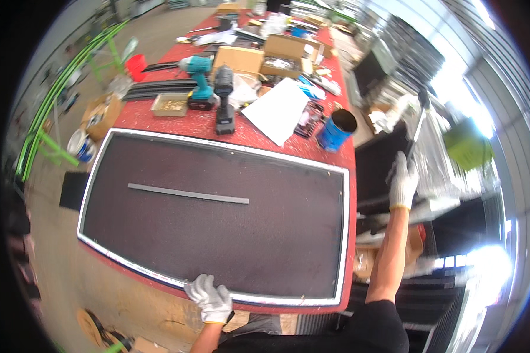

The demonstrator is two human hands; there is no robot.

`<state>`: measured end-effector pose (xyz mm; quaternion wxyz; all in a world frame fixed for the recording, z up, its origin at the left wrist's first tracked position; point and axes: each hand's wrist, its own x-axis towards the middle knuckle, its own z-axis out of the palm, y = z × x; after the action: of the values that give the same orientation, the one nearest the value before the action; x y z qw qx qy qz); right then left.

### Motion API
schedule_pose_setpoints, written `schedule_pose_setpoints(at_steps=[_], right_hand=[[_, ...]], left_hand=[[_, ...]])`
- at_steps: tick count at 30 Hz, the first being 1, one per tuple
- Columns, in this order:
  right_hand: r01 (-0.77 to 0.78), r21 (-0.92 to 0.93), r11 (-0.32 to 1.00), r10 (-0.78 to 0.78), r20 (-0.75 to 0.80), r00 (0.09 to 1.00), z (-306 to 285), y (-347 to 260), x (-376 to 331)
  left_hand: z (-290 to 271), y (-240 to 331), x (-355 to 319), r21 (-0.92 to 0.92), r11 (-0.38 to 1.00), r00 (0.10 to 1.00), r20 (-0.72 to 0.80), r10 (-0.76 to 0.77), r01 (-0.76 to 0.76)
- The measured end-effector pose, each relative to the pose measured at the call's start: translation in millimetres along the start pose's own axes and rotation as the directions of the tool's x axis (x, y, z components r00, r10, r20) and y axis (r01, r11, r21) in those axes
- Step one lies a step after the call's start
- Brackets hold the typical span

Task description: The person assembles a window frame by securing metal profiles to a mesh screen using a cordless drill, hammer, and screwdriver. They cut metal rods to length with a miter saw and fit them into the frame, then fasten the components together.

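A framed dark panel point(218, 247) with a white rim lies flat on the red table. My left hand point(209, 300), in a white glove, rests on its near rim with fingers spread. Out to the right, past the table's edge, is my raised right hand point(403, 183), also gloved. Its fingers close round the lower end of a slim pale rod with a dark end point(419, 123); blur hides the rod's exact kind. A straight grey strip point(188, 193) lies loose on the panel, touched by neither hand.
Beyond the panel stand a teal cordless drill point(199, 76), a black one point(224, 100), a small box of screws point(170, 105), white paper point(277, 110) and a blue can point(337, 130). Open cardboard boxes point(282, 54) sit farther back. Stacked dark panels point(403, 56) stand at right.
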<state>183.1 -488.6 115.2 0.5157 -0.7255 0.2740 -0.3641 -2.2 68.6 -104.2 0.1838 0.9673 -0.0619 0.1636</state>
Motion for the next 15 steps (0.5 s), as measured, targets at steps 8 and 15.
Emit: schedule_pose_setpoints(at_steps=[8,15], right_hand=[[-0.191,0.099,0.977,0.211,-0.255,0.944,-93.7,-47.1,-140.2],[-0.727,-0.058,0.684,0.719,-0.121,0.685,-244.1,9.6,-184.0]], left_hand=[[8.3,-19.9,-3.0,-0.106,0.978,0.983,0.006,0.181,-0.179],[14.6,-20.0,0.5,-0.100,0.980,0.983,0.060,0.175,-0.169]])
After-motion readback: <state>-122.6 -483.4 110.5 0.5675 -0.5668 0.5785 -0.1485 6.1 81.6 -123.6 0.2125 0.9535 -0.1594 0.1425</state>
